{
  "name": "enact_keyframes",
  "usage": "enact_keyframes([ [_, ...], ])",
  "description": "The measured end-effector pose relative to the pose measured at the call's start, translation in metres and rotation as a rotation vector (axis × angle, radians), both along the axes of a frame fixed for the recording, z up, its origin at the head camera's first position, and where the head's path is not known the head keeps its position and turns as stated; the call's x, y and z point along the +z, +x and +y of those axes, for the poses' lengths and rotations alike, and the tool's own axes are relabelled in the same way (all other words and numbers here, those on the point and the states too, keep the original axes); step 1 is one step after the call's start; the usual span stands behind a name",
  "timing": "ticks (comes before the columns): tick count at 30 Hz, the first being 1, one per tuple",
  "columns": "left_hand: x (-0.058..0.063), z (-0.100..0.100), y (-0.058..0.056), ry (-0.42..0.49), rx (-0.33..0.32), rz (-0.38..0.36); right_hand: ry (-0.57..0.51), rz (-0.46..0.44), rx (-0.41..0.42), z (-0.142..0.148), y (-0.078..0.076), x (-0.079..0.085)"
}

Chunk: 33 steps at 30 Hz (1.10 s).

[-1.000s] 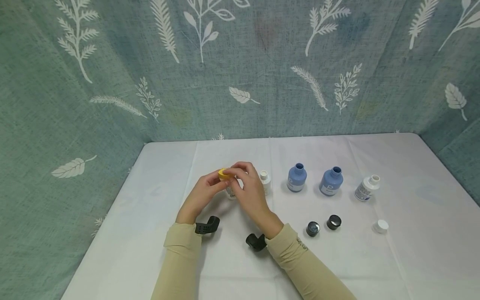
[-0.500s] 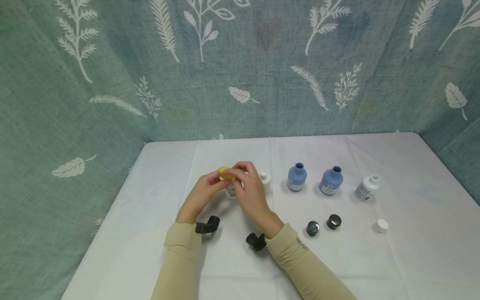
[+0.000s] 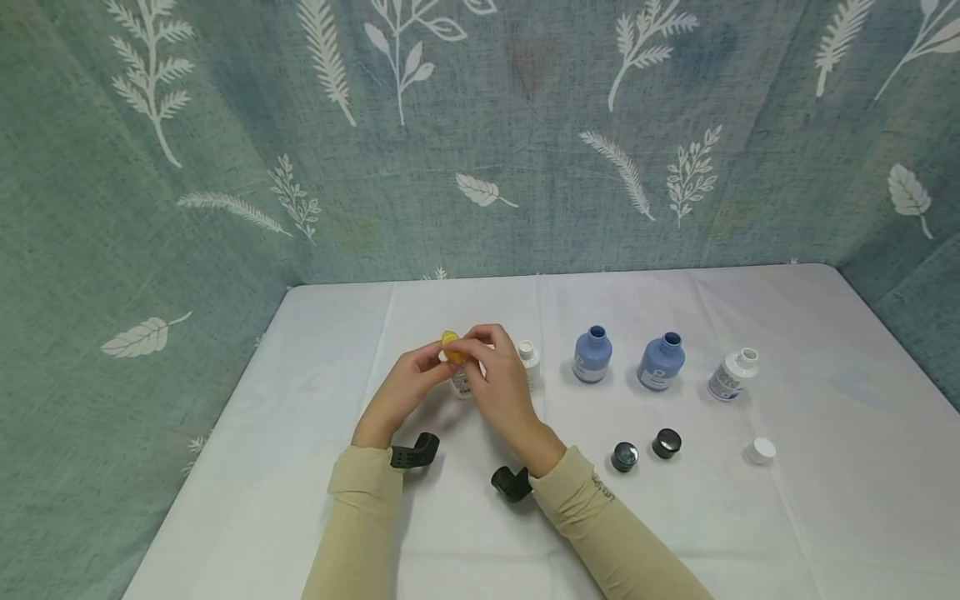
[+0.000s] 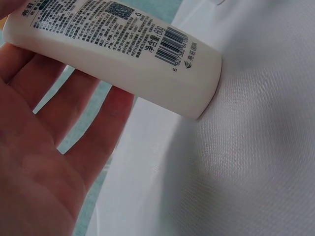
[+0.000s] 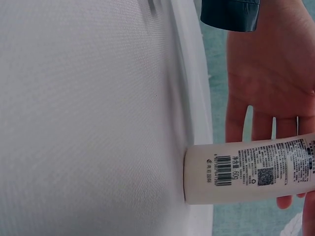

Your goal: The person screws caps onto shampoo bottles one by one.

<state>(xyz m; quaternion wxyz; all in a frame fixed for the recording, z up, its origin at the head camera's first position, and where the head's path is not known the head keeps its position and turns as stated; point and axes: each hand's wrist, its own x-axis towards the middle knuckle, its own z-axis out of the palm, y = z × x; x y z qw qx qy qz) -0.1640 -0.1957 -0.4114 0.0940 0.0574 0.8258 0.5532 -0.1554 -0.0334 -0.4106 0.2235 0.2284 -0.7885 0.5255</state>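
A white bottle with a printed barcode label (image 4: 118,54) stands on the white tablecloth, mostly covered by both hands in the head view. My left hand (image 3: 405,385) grips it near the top from the left. Above the bottle is a yellow cap (image 3: 450,338), tilted, which my right hand (image 3: 501,387) pinches between thumb and fingers. The right wrist view shows the bottle's lower body (image 5: 251,172), with the right fingers behind its upper part; the cap is out of frame there. Just beyond the right hand stands another small white bottle (image 3: 529,362).
Two blue bottles (image 3: 592,357) (image 3: 662,363) and a white bottle (image 3: 731,379) stand uncapped to the right. Nearer lie two black caps (image 3: 624,457) (image 3: 667,443) and a white cap (image 3: 761,451). A leaf-patterned curtain (image 3: 480,150) hangs behind the table.
The yellow cap has turned between the right fingers, from lying flatter to standing more steeply. Both hands stay in place, and the other bottles and caps have not moved.
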Motion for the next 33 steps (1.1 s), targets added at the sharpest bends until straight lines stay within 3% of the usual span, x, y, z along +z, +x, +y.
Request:
enact_keyframes([
  [6, 0.015, 0.004, 0.010, 0.000, -0.021, 0.050, -0.009, -0.012, 0.027, 0.000, 0.000, 0.001],
  [16, 0.017, 0.004, 0.011, 0.010, -0.036, 0.047, -0.023, -0.056, 0.078, 0.001, 0.001, 0.002],
  [24, -0.006, -0.004, -0.001, 0.056, -0.051, 0.039, 0.008, -0.052, 0.091, 0.001, 0.001, 0.002],
  [28, -0.009, -0.005, -0.002, 0.074, -0.053, 0.051, 0.013, -0.035, 0.076, 0.000, 0.000, 0.001],
  [33, -0.011, -0.006, -0.002, 0.028, -0.031, 0.093, 0.005, -0.029, 0.068, 0.000, 0.001, 0.001],
])
